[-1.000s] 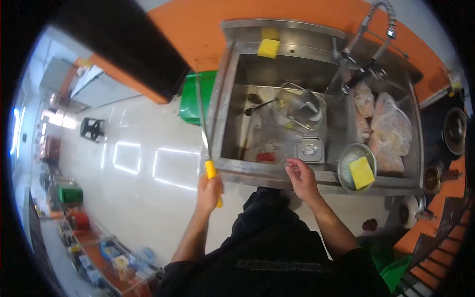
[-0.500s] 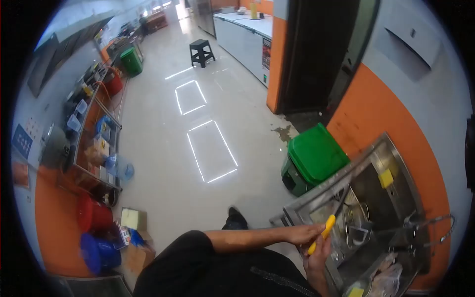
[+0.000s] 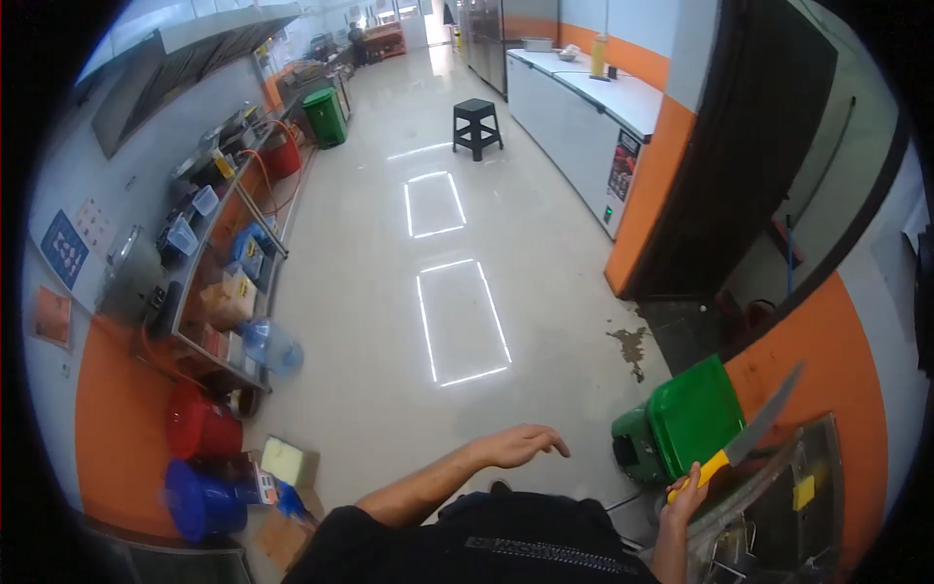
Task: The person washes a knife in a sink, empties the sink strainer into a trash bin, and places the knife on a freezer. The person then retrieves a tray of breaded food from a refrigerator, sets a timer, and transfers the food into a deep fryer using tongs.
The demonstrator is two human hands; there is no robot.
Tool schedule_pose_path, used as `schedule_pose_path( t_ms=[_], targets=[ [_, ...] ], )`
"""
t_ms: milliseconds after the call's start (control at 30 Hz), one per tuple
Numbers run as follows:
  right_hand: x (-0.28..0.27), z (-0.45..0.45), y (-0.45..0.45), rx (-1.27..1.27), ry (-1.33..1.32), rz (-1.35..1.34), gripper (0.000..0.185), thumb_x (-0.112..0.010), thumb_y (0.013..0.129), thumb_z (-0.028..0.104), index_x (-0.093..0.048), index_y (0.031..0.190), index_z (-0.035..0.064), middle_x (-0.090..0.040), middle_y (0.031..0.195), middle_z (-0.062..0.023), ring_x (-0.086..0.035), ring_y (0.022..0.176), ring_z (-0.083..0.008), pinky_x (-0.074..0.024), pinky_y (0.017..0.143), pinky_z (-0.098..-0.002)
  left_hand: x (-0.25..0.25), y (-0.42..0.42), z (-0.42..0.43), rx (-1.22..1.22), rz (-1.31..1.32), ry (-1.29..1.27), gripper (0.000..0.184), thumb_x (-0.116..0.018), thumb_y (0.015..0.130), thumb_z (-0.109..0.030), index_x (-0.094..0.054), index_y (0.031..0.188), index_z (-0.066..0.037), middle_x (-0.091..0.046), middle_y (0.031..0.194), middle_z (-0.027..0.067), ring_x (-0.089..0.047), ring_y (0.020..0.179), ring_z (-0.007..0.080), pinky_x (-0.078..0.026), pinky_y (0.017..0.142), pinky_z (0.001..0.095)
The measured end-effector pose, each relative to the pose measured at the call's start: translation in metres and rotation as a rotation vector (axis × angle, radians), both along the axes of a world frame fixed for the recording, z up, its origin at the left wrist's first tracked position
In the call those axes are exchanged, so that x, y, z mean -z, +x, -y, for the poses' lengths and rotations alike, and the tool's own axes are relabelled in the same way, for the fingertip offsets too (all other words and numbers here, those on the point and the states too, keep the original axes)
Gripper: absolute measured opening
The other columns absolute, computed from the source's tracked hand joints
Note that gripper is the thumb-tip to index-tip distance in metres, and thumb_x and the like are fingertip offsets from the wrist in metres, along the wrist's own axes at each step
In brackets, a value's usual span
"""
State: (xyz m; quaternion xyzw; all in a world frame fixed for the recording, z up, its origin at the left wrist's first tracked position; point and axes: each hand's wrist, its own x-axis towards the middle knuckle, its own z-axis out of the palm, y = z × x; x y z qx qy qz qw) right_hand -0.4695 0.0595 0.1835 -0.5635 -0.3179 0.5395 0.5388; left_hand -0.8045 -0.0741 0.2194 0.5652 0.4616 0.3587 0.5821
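My right hand (image 3: 688,494) is closed around the yellow handle of a large kitchen knife (image 3: 765,420). Its long blade points up and to the right, passing over the near side of a green lidded bin (image 3: 693,414) and the edge of the steel sink (image 3: 827,467). My left hand (image 3: 525,446) hangs over the floor in front of my body, apart from the knife. Its fingers are loosely bent with nothing in them.
A yellow sponge (image 3: 804,492) lies in the sink area. A black stool (image 3: 477,128) stands on the tiled floor by a white chest freezer (image 3: 574,112). On the left are a red bucket (image 3: 201,420), a blue bucket (image 3: 202,499) and a shelf with a water bottle (image 3: 273,346).
My left hand has let go of the knife handle and moved left. My right hand has lifted the knife away from the sink. The view has tilted up and turned left.
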Motion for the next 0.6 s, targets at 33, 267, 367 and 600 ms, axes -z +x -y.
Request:
schedule_pose_path(
  t_ms=[33,267,367,600],
  targets=[
    [0.010,-0.006,-0.014,-0.054,-0.038,0.084,0.018,-0.056,0.091,0.026,-0.046,0.089,0.0113,-0.041,0.054,0.0019,-0.041,0.041,-0.0079,-0.0341,0.036,-0.0229,-0.003,-0.007,-0.006,-0.007,-0.003,0.013,0.037,-0.033,0.097,-0.023,-0.051,0.122,-0.002,-0.054,0.120,0.0125,-0.050,0.112,0.0247,-0.040,0.096,0.0345],
    [0.137,-0.062,-0.101,-0.304,-0.367,0.307,0.021,-0.061,0.083,0.025,-0.049,0.086,0.0076,-0.044,0.056,-0.0007,-0.043,0.039,-0.0118,-0.0340,0.034,-0.0264,-0.023,-0.095,-0.064,-0.064,-0.128,-0.049,0.033,-0.039,0.095,-0.016,-0.050,0.123,-0.002,-0.052,0.123,0.0136,-0.048,0.116,0.0236,-0.038,0.099,0.0357],
    [0.163,-0.115,-0.140,-0.346,-0.519,0.274,0.020,-0.060,0.081,0.024,-0.048,0.083,0.0090,-0.044,0.057,-0.0009,-0.044,0.039,-0.0134,-0.0343,0.034,-0.0267,-0.002,-0.167,-0.109,-0.158,-0.134,-0.043,0.033,-0.040,0.095,-0.017,-0.050,0.122,-0.001,-0.056,0.119,0.0136,-0.052,0.112,0.0236,-0.039,0.097,0.0354],
    [0.163,-0.321,-0.259,-0.536,-0.689,0.209,0.020,-0.061,0.080,0.023,-0.046,0.082,0.0107,-0.045,0.056,-0.0015,-0.045,0.040,-0.0135,-0.0337,0.033,-0.0268,0.134,-0.339,-0.174,-0.800,-0.557,-0.283,0.033,-0.045,0.089,-0.025,-0.058,0.111,-0.004,-0.062,0.107,0.0171,-0.058,0.103,0.0309,-0.045,0.089,0.0379]
  ],
)
